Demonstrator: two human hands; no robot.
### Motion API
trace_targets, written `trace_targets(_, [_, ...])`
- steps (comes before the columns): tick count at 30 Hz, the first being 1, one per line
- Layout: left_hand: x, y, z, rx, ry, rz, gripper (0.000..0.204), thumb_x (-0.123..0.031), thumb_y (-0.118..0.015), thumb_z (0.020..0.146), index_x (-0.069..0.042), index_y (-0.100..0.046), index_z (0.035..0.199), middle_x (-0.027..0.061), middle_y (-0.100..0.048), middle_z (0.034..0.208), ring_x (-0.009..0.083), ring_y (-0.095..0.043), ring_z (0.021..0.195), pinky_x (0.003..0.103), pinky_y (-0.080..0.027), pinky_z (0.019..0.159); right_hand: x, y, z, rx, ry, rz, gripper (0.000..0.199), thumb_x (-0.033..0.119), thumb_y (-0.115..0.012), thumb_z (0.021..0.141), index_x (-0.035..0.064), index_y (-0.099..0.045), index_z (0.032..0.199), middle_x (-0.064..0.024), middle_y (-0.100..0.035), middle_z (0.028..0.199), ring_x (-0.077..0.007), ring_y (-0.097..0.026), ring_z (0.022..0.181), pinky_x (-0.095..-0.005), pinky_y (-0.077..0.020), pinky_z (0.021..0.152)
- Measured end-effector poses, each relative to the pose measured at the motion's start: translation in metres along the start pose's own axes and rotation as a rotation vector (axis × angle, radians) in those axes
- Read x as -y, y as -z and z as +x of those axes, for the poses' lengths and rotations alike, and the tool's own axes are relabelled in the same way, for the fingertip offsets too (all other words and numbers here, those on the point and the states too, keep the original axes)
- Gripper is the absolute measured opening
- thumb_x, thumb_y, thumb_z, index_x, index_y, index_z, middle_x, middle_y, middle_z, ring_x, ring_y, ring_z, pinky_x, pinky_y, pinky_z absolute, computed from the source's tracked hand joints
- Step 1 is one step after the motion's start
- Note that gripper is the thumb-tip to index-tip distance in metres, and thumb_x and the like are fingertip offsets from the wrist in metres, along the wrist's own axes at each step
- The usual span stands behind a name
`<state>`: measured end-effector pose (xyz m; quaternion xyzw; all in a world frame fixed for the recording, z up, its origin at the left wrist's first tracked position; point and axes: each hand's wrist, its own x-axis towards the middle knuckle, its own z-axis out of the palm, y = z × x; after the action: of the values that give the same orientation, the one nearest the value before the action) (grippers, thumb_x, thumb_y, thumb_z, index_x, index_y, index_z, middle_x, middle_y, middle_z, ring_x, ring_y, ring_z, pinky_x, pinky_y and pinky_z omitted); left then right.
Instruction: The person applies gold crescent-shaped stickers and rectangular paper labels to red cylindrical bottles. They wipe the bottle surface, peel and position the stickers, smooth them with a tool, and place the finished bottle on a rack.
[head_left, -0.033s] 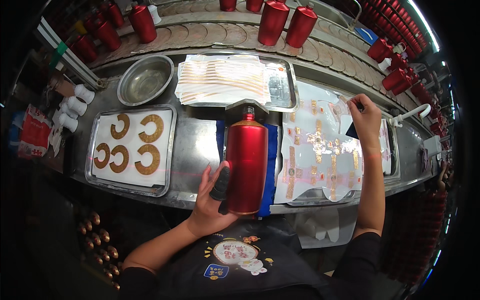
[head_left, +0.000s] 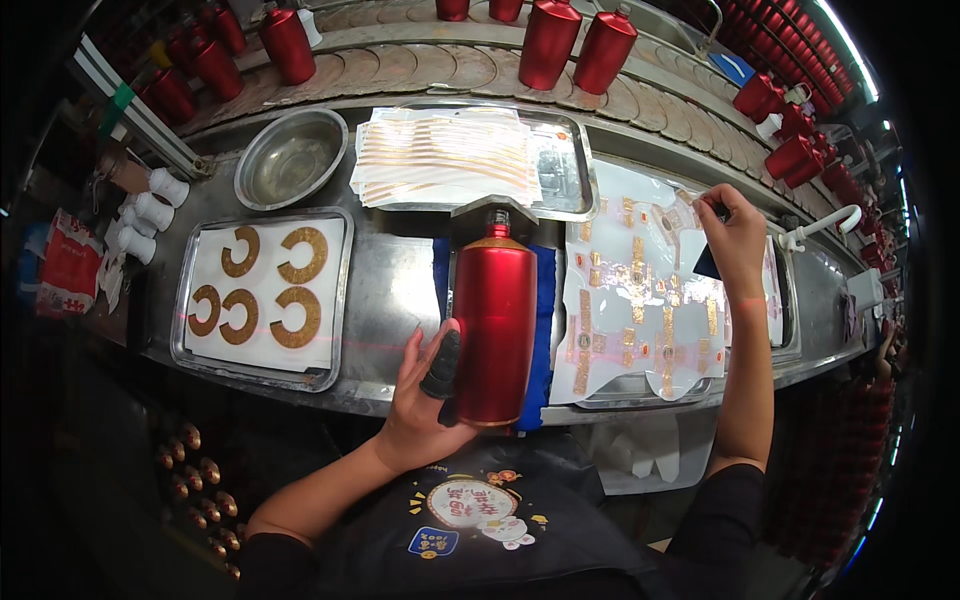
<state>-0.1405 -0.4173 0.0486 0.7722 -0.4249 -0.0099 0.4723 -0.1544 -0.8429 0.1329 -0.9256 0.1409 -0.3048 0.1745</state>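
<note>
A glossy red bottle (head_left: 494,330) with a bare threaded neck stands before me on a blue cloth (head_left: 545,300), its neck against a grey rest (head_left: 465,212). My left hand (head_left: 420,400) grips its lower left side; a black finger cover (head_left: 440,368) is on one digit. Over the right-hand tray, my right hand (head_left: 733,225) is closed in a pinch, fingertips at the edge of a clear film decal (head_left: 668,222). Below those fingers shows a small dark blue flat piece (head_left: 706,263); whether the hand holds it is unclear. White sheets of gold-printed clear decals (head_left: 637,280) lie beneath.
At left, a metal tray (head_left: 342,270) bears gold C-shaped pieces (head_left: 302,255). Behind it is a metal bowl (head_left: 325,180). A back tray (head_left: 585,180) carries gold-striped strips (head_left: 445,155). Farther back, red bottles (head_left: 549,45) stand along a plated conveyor (head_left: 400,75). A white hooked pipe (head_left: 835,222) is at right.
My right hand has shifted very slightly up, still pinched at the film. The bottle and my left hand look nearly unchanged.
</note>
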Motion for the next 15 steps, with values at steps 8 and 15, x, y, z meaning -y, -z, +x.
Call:
trace_targets(8, [-0.010,0.038,0.015,-0.012,0.027,-0.118,0.097,-0.043,-0.088,0.072,0.007,-0.045,0.143,0.0233,-0.054,0.141,0.0347,-0.053,0.132,0.051,-0.033,0.114,0.151,0.066,0.003,0.462,-0.030,0.474,0.011,0.000,-0.074,0.084,-0.0018,-0.064,0.084,-0.0006,-0.064,0.076,-0.0029,-0.059,0.069,-0.0179,-0.0451,0.061])
trace_targets(15, [-0.052,0.064,0.065,-0.030,0.086,-0.423,0.079,-0.031,-0.091,0.069,0.004,-0.052,0.128,0.0133,-0.063,0.112,0.0217,-0.063,0.099,0.034,-0.051,0.092,0.209,0.071,0.011,0.781,-0.078,0.749,0.017,0.001,-0.082,0.076,-0.0022,-0.065,0.079,-0.0042,-0.067,0.074,-0.0054,-0.061,0.065,-0.0195,-0.0466,0.058])
